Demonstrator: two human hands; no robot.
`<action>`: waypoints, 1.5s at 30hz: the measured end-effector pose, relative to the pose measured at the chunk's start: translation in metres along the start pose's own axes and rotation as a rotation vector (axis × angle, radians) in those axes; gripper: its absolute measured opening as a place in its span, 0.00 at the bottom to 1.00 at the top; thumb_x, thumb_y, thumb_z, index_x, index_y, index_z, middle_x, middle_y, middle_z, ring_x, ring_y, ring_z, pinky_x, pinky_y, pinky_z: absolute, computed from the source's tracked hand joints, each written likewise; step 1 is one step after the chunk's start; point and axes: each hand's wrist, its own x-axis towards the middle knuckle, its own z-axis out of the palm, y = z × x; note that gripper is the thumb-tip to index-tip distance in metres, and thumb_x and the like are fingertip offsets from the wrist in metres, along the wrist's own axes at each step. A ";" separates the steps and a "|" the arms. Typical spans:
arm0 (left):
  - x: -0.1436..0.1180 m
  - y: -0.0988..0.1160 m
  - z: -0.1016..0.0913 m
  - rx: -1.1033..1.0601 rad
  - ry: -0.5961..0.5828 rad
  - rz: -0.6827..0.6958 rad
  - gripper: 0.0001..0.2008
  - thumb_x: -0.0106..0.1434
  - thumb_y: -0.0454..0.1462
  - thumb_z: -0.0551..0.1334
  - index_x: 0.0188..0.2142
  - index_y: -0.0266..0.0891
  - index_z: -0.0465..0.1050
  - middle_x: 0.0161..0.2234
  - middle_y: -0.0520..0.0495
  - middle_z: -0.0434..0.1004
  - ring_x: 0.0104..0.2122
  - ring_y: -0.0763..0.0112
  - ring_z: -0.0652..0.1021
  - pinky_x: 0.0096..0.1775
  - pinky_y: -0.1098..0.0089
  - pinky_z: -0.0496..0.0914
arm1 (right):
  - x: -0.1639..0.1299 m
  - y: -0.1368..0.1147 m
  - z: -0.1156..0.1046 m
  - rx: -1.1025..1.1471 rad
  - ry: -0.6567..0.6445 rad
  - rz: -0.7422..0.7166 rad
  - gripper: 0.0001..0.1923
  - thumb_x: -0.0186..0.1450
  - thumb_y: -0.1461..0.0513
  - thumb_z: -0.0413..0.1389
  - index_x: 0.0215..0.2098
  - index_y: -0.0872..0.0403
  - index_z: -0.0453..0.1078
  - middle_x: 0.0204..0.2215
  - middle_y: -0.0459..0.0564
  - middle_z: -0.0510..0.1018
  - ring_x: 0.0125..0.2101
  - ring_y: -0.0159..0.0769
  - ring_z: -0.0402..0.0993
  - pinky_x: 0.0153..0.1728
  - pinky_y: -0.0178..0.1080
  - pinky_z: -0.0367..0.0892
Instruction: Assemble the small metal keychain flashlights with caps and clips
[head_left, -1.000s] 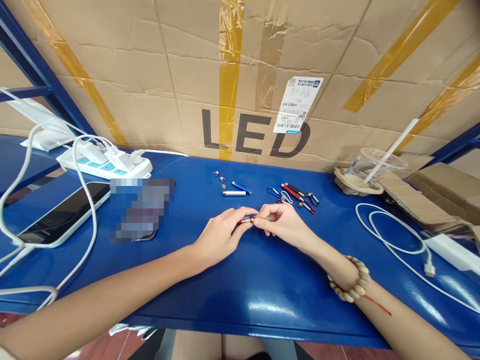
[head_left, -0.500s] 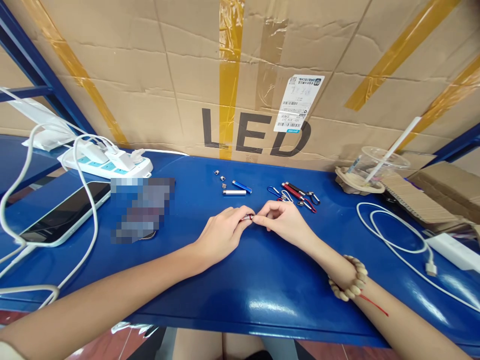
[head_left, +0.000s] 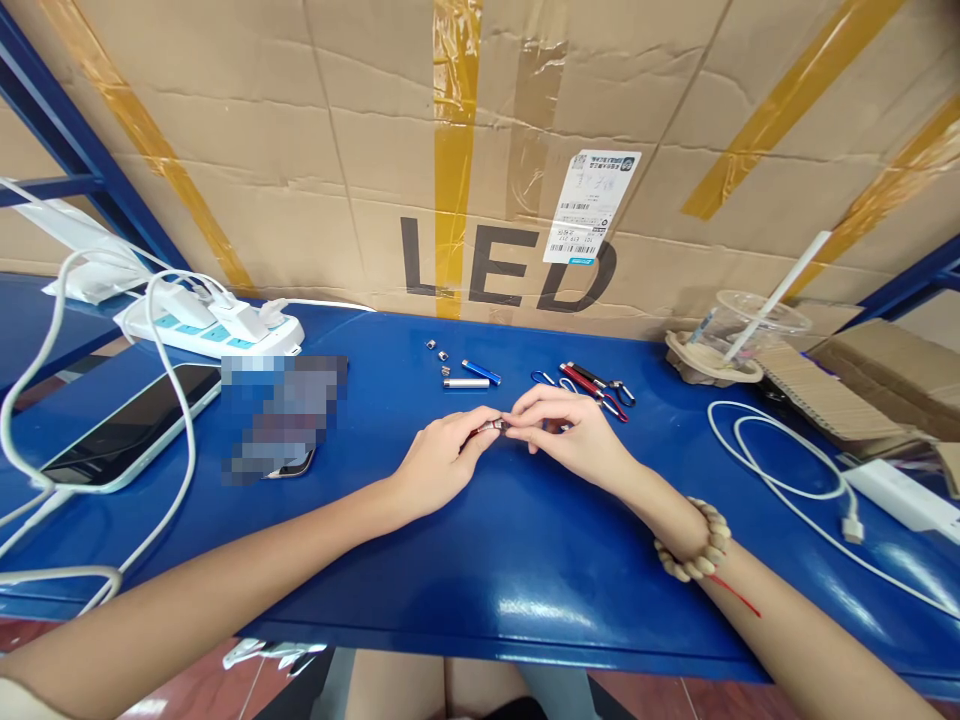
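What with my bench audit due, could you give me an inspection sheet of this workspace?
Surface: blue table, glossy
Job's things: red piece, hand-held; silver tube, blue tube, metal bits, red tube, black tube, clips
Clutter: phone, pixelated patch, cup, power strip
Hands: left hand holds the red piece; right hand at its end
Cables: white cords at left, coiled cable at right
Surroundings: LED carton behind; tiled floor

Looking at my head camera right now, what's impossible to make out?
All in the head view:
Small metallic piece: mostly covered by the left hand; its end by the right hand is too small to read.
Silver clip: partly hidden behind the right hand.
Dark phone: mostly masked by pixelation.
Label: most print too small.
White block: cut off by the right edge.
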 end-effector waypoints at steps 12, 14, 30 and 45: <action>-0.004 -0.002 -0.003 -0.038 -0.071 0.051 0.07 0.66 0.39 0.49 0.36 0.42 0.64 0.33 0.53 0.74 0.32 0.72 0.74 0.35 0.73 0.64 | -0.003 0.007 0.002 0.013 -0.040 -0.128 0.09 0.59 0.60 0.60 0.23 0.54 0.77 0.27 0.48 0.72 0.17 0.24 0.67 0.18 0.32 0.67; -0.005 -0.003 -0.003 -0.065 -0.075 0.061 0.06 0.66 0.38 0.49 0.34 0.41 0.61 0.34 0.52 0.74 0.32 0.72 0.74 0.35 0.72 0.65 | -0.003 0.007 0.003 -0.028 -0.038 -0.163 0.09 0.59 0.61 0.60 0.23 0.55 0.77 0.26 0.48 0.73 0.19 0.25 0.67 0.19 0.32 0.66; -0.006 -0.006 0.000 0.058 -0.015 0.110 0.07 0.66 0.37 0.49 0.31 0.42 0.60 0.35 0.51 0.75 0.36 0.68 0.75 0.37 0.70 0.66 | -0.005 0.005 0.011 -0.121 0.049 -0.206 0.11 0.55 0.60 0.63 0.19 0.57 0.72 0.22 0.49 0.75 0.21 0.27 0.68 0.20 0.31 0.63; -0.006 -0.006 0.003 0.133 0.090 0.133 0.08 0.65 0.36 0.52 0.28 0.41 0.61 0.32 0.51 0.75 0.34 0.69 0.75 0.35 0.71 0.67 | -0.005 0.000 0.015 -0.093 0.081 -0.057 0.12 0.54 0.63 0.62 0.17 0.56 0.66 0.20 0.46 0.70 0.18 0.24 0.61 0.18 0.30 0.58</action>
